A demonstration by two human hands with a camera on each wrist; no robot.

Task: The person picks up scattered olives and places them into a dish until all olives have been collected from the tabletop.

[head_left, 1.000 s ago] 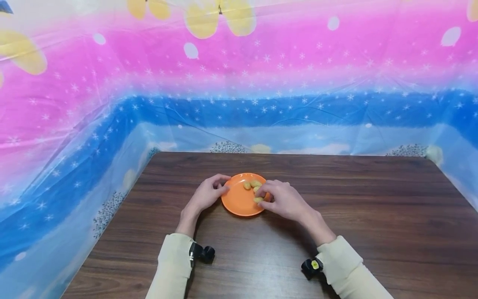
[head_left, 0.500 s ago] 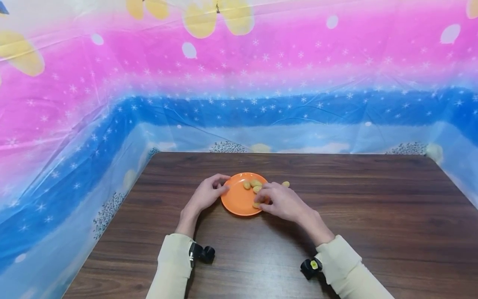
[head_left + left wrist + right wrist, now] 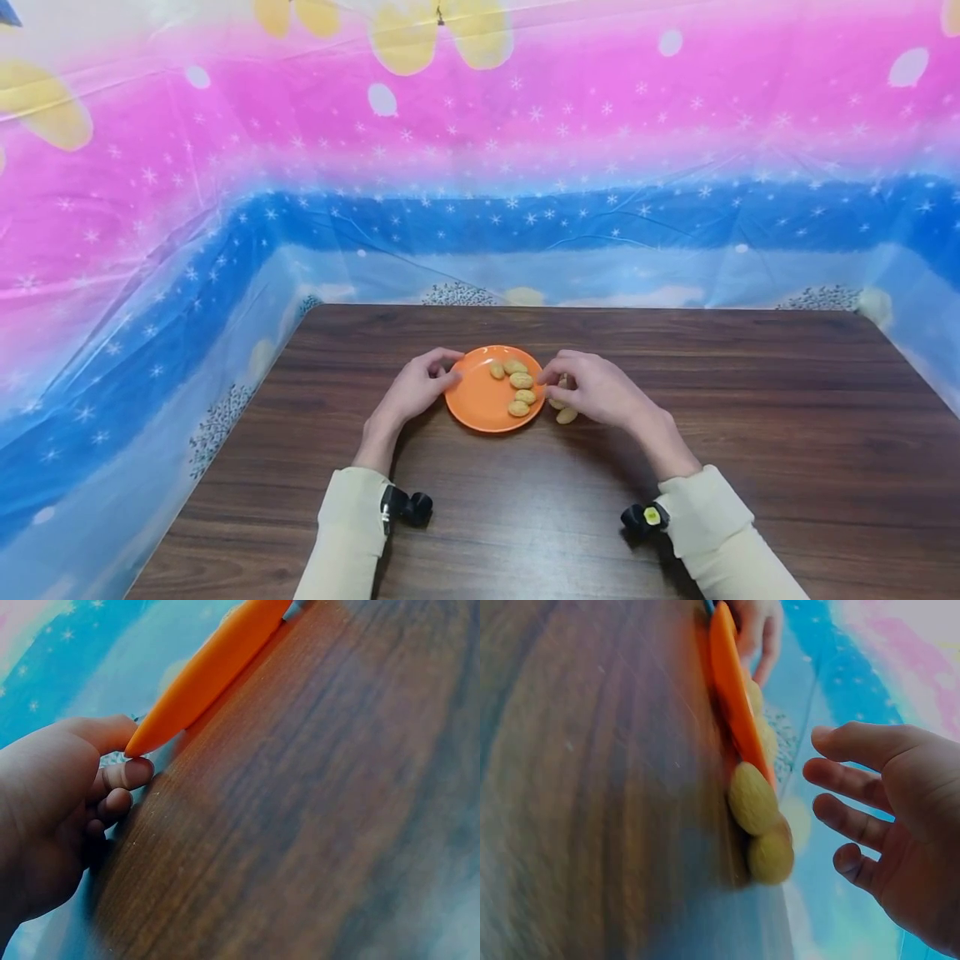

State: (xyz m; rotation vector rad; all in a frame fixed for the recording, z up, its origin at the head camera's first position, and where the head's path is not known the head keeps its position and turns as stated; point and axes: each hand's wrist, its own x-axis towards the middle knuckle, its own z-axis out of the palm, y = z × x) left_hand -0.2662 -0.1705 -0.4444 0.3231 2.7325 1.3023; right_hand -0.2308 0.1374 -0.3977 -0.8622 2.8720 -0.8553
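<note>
An orange plate (image 3: 476,404) stands on the table with several small yellowish-brown, rough oval pieces (image 3: 521,381) along its right half; their exact kind is unclear. My left hand (image 3: 415,387) holds the plate's left rim. In the left wrist view, the rim lies between the thumb and finger of that hand (image 3: 60,787). My right hand (image 3: 600,387) hovers just right of the plate, partly hiding a few more oval pieces (image 3: 566,415) on the table. In the right wrist view, its fingers (image 3: 851,821) are spread and loosely bent, holding nothing, beside those pieces (image 3: 753,799).
The dark wood-grain table (image 3: 480,517) reaches back to a pink and blue patterned cloth (image 3: 480,217) hanging behind and to the sides. Black cameras (image 3: 416,510) are strapped at both sleeve cuffs.
My right hand has let go of an oval piece, which lies on the plate, and moved right over the loose pieces. The left hand stays at the rim.
</note>
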